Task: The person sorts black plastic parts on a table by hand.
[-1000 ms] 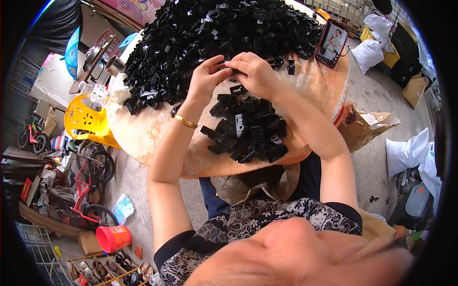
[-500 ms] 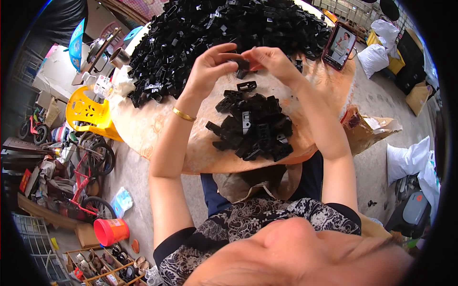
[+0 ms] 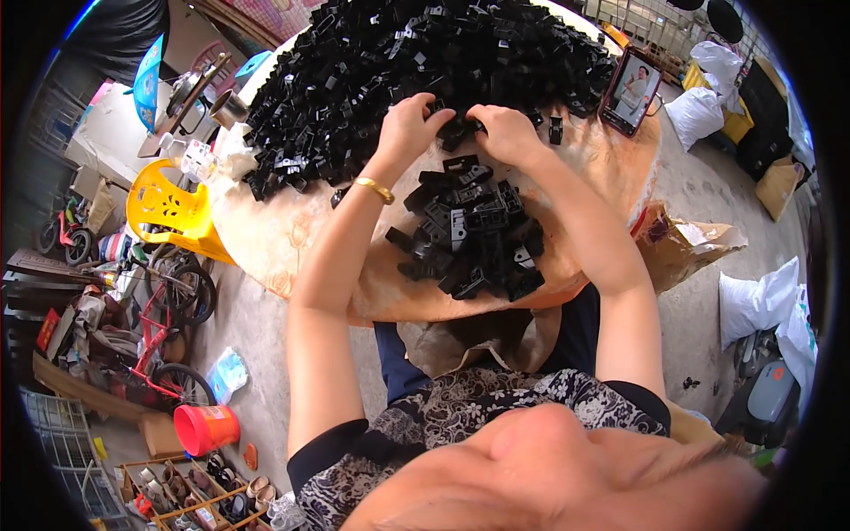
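My left hand [image 3: 409,133] is at the near edge of a large heap of black plastic parts [image 3: 354,71], its thumb and fingers closed round a small black plastic part [image 3: 435,108]. Just to its right, my right hand [image 3: 505,134] curls its fingers onto another black part [image 3: 479,127], which the fingertips largely cover. Between my forearms, nearer to me, lies a smaller pile of similar black parts [image 3: 487,221], a few with pale metal pieces. A single black part [image 3: 555,130] stands right of my right hand.
An orange patterned cloth [image 3: 266,239] covers the round table. At its right edge a phone [image 3: 630,91] leans upright, its screen lit. A yellow plastic chair [image 3: 173,208] is at left, an opened cardboard box [image 3: 686,243] at right. A red bucket [image 3: 206,429] stands on the floor.
Both hands have come down from above the table to the heap's near edge. My left forearm has swung rightward, and the fingertips are no longer together over one dark piece.
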The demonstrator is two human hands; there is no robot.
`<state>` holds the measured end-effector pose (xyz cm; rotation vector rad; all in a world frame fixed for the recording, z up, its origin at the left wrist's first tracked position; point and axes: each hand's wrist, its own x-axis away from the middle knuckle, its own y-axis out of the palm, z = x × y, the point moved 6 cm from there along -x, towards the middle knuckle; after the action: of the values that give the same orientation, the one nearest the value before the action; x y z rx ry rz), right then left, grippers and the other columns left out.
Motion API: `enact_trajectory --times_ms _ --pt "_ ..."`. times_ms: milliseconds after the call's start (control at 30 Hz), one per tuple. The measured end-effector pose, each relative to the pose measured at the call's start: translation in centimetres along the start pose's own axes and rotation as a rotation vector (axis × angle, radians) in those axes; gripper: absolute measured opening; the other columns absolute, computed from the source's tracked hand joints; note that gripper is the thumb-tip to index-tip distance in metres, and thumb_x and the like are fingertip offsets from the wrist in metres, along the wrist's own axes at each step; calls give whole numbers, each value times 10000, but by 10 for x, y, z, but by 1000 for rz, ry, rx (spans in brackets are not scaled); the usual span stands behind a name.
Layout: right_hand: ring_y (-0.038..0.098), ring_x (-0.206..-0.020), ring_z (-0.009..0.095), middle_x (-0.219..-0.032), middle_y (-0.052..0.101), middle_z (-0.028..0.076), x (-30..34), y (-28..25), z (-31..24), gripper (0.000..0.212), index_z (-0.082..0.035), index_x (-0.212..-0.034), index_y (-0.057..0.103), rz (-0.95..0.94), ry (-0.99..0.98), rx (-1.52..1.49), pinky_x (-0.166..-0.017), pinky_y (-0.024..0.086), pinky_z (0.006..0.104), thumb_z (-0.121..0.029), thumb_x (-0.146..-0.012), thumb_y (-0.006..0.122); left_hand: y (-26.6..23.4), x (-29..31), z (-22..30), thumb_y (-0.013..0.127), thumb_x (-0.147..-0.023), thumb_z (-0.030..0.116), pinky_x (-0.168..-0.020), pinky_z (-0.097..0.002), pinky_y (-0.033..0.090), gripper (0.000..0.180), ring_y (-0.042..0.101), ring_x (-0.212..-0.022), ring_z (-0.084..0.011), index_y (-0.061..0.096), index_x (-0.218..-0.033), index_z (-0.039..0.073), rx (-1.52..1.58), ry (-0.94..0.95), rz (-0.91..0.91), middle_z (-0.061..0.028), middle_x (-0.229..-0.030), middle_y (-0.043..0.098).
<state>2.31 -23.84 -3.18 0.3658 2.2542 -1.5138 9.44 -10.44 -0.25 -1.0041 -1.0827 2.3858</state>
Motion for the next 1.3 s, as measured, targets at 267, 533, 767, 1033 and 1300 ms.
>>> enact_trajectory --times_ms 267,533,767,1033,1300 --pt "593 -816 307 -874 607 129 -1 -19 8 234 -83 -939 636 206 59 -176 -718 489 380 -110 -712 585 19 -9 11 667 -736 112 -696 -315 504 411 623 -795 -220 550 -1115 6 102 31 -50 -131 -876 636" --pt "588 -714 214 -860 599 106 5 -30 -26 237 -25 -958 635 354 -33 -667 -647 483 303 -143 -754 607 8 32 18 540 -854 21 -836 -301 517 334 596 -919 -194 477 -1176 -40 1152 -368 -144 -116 -1029 567" --pt "586 -775 108 -900 604 65 6 -19 -35 201 9 -969 610 234 3 -943 -670 483 234 -55 -779 633 -3 47 12 509 -872 11 -857 -326 514 313 590 -940 -193 478 -1182 -17 1253 -380 -127 -101 -1057 564" --pt "605 -881 139 -995 619 113 7 -21 -39 367 18 -1142 527 155 47 -1164 -795 498 248 11 -787 620 -12 47 11 571 -841 13 -830 -308 518 329 597 -887 -172 494 -1159 -22 1135 -333 -90 -96 -1032 584" --pt "621 -835 132 -949 638 110 11 -33 -47 340 18 -1093 570 214 33 -994 -722 516 246 16 -761 641 -30 44 19 621 -763 -52 -749 -242 501 318 607 -830 -128 564 -1076 -41 837 -241 -60 -91 -917 641"
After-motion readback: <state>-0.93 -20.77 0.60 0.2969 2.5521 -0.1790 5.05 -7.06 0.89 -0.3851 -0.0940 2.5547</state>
